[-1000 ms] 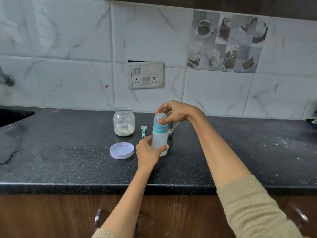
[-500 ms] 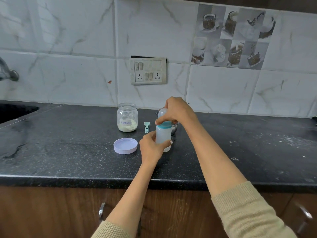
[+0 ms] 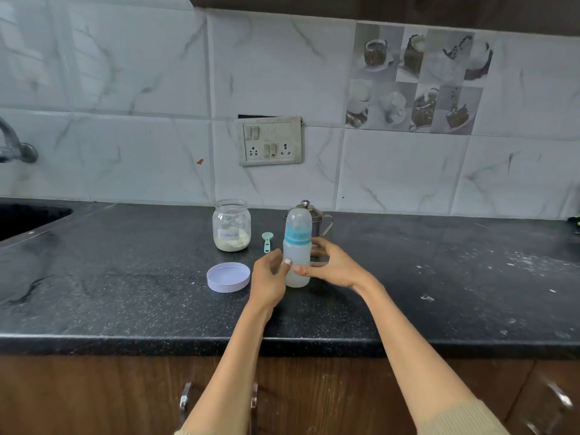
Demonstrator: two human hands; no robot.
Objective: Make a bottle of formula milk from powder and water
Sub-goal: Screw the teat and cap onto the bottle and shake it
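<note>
The baby bottle (image 3: 297,246) stands upright on the black counter (image 3: 125,293), with its teal collar and clear dome cap on. Its lower part looks cloudy white. My left hand (image 3: 269,279) holds the bottle's left side, thumb on the front. My right hand (image 3: 333,265) wraps the right side, thumb on the front and fingers behind. To the left, the open glass jar of formula powder (image 3: 231,227) stands near the wall. Its lilac lid (image 3: 228,276) lies upturned in front of it. A small green scoop (image 3: 267,240) lies between jar and bottle.
A small lidded steel pot (image 3: 317,218) stands right behind the bottle. A sink (image 3: 28,218) and tap (image 3: 14,146) are at the far left. A switch and socket plate (image 3: 270,141) is on the tiled wall. White specks dust the counter's right side (image 3: 518,262).
My right hand has come down off the bottle's cap and now holds its body. The left hand's grip has loosened to the bottle's left side. The camera has drawn back.
</note>
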